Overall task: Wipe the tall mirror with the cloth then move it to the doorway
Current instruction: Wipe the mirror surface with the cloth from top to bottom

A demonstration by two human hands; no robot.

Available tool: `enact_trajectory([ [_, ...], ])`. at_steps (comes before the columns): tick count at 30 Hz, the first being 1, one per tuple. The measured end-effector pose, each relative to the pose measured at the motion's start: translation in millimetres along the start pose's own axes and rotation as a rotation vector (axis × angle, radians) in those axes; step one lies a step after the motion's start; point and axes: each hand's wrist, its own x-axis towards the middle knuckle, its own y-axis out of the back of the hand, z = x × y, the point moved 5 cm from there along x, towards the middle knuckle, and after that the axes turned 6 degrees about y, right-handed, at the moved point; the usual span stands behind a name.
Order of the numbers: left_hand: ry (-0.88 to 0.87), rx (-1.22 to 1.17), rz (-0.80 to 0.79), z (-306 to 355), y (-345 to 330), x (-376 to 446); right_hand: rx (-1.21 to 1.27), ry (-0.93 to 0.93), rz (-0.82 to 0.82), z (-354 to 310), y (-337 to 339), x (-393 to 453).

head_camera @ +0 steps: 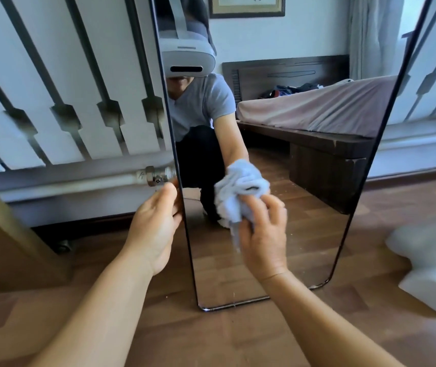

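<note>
Wiping the lower glass of the tall mirror [277, 160], which stands on the wooden floor [211, 337] against a slatted white radiator cover [60, 102].

The left hand [153, 229] grips the mirror's left edge, thumb in front and fingers curled behind, probably to steady it against the wiping pressure. The right hand [263, 234] has its fingers closed on a bunched pale cloth [238, 192], pressing it flat to the glass low down. The wipe looks unfinished; the carry to the doorway is not begun.
</note>
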Motion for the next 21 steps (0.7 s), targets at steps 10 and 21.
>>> enact_trajectory([
  [10, 0.026, 0.107, 0.104, -26, 7, -3, -0.271, -0.743, 0.394, 126, 87, -17],
  [21, 0.015, 0.11, 0.116, -29, 7, -2, 0.106, -0.695, 0.355, 101, 47, -41],
])
